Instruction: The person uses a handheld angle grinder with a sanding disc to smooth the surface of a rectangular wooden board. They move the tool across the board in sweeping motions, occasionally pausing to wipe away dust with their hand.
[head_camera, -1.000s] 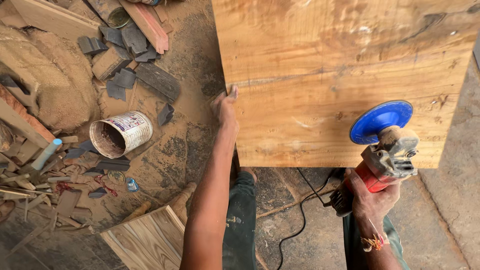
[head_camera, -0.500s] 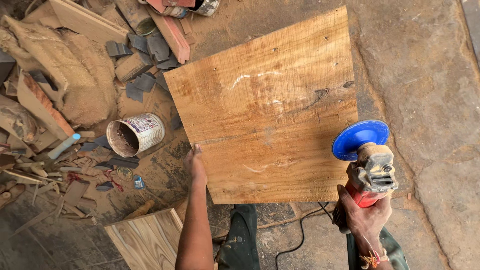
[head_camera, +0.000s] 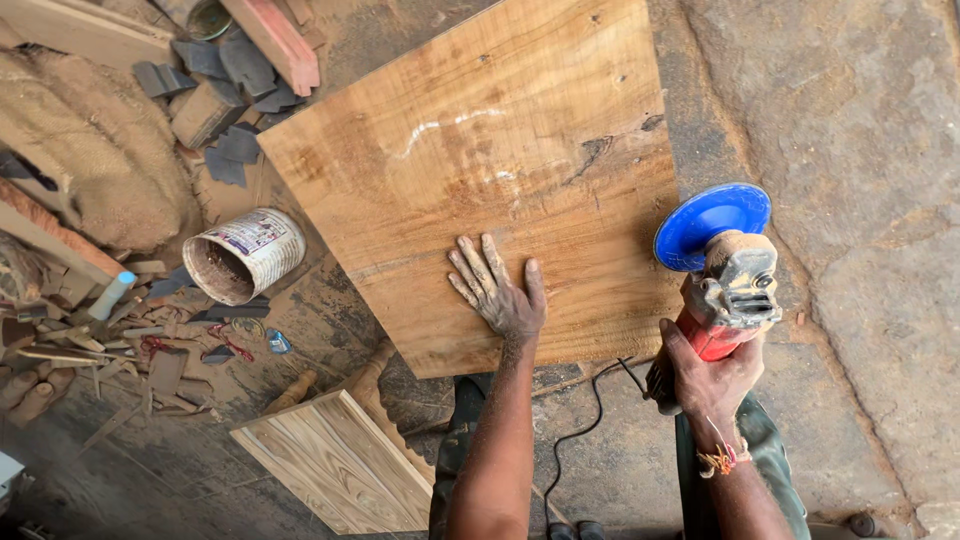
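Left hand (head_camera: 497, 290) lies flat, palm down, fingers spread, on the near part of a large square wooden board (head_camera: 480, 170) that lies on the ground; it grips nothing. Right hand (head_camera: 705, 375) is clamped around the red body of an angle grinder (head_camera: 728, 285), held just off the board's right edge, right of the left hand. Grinder's blue disc (head_camera: 712, 222) points away from the person and overlaps the board's right edge; cannot tell if it touches the wood. Black power cord (head_camera: 590, 410) runs down between the two forearms. Left of the left hand: an open paint tin (head_camera: 245, 255) on its side among wood scraps (head_camera: 215, 95). Below and left of it, a smaller grained plank (head_camera: 335, 465). Stone floor (head_camera: 860, 150) lies beyond the right hand.
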